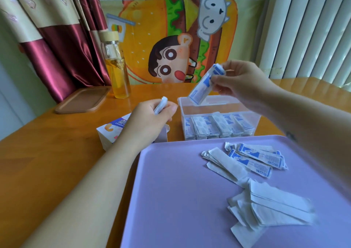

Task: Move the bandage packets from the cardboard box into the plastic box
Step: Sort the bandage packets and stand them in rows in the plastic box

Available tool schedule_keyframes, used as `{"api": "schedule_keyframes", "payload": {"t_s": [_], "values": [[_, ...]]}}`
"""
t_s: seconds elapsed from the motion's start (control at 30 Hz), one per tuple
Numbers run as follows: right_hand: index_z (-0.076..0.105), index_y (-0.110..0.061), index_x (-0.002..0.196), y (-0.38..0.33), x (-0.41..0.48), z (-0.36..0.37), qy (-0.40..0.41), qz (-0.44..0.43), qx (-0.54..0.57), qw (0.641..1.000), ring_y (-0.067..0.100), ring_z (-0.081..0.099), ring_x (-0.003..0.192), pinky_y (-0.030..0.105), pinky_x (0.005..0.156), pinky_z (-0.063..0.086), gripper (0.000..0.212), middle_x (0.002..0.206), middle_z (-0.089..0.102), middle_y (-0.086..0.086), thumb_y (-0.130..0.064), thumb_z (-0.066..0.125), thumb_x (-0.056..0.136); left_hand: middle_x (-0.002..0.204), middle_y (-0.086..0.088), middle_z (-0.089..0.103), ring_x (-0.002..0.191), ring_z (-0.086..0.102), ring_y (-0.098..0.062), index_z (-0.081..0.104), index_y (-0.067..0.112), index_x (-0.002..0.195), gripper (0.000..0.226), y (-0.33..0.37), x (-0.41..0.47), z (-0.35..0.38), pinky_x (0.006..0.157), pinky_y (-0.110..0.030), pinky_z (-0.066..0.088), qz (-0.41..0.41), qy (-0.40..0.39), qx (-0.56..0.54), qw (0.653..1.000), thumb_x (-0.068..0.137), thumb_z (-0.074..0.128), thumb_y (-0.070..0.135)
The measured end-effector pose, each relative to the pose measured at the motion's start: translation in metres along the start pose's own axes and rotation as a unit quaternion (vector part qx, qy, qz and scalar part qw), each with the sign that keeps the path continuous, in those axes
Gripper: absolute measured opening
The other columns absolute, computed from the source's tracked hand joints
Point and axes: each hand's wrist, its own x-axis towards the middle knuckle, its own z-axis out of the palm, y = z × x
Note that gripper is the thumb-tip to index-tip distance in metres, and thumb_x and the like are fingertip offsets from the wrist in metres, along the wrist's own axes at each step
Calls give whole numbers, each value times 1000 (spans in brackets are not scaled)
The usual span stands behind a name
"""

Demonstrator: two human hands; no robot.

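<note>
The right hand (241, 84) pinches a small stack of bandage packets (205, 85) tilted above the clear plastic box (247, 112), which already holds a row of them. The left hand (150, 120) grips a few more packets over the cardboard box (108, 133) on the bench (47, 152).

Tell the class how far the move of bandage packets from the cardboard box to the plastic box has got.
Done: a row of packets already stands in the plastic box. In hand: the right hand holds a bundle above that box, and the left hand grips more packets at the cardboard box. Left: both handfuls; what remains inside the cardboard box is hidden. Loose packets also lie on the purple tray.
</note>
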Motion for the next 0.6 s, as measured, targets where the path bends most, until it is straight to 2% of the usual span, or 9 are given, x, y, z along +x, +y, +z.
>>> {"api": "schedule_keyframes", "payload": {"t_s": [0.07,0.17,0.3,0.33,0.4,0.47,0.6], "values": [[57,-15,78,6,24,-6,-9,49,-30,998,11,60,62,17,56,49,15,78,66,7,-4,60,89,85,5,66,77,60,-9,68,24,98,19,-1,18,6,54,-13,43,-6,-18,22,1000,94,53,35],[59,-11,80,23,54,-6,-68,131,-89,985,10,59,64,19,58,45,12,77,65,9,-4,60,89,97,-8,69,87,63,-24,68,23,98,17,-4,42,20,53,-17,45,-21,-56,69,996,94,53,31],[61,-7,84,44,77,3,-141,185,-105,967,11,59,63,24,71,44,9,76,67,10,-1,58,90,98,4,66,75,56,-7,65,31,95,12,-13,58,29,57,-16,42,-29,-65,84,994,94,53,29],[61,-6,85,48,80,6,-162,192,-110,962,11,60,63,22,69,45,8,77,67,10,-1,57,90,96,8,63,73,53,-3,64,32,95,12,-16,61,30,56,-14,41,-23,-69,88,993,94,53,28],[60,-6,87,51,83,14,-194,208,-121,951,8,61,59,16,54,46,7,78,68,9,-1,56,91,94,14,57,75,50,2,64,32,96,13,-20,64,29,56,-12,37,-9,-77,101,992,94,53,26],[58,-5,86,54,84,21,-224,231,-110,940,7,64,55,15,46,47,9,79,67,9,1,54,91,94,14,57,76,50,1,64,32,97,13,-23,66,29,58,-13,37,-1,-79,106,991,94,53,26],[60,-8,86,59,85,30,-258,237,-142,926,12,62,68,17,60,49,9,80,67,8,0,58,89,91,15,55,72,50,-2,65,30,97,16,-22,67,32,57,-9,39,8,-84,116,990,96,50,24]]}}
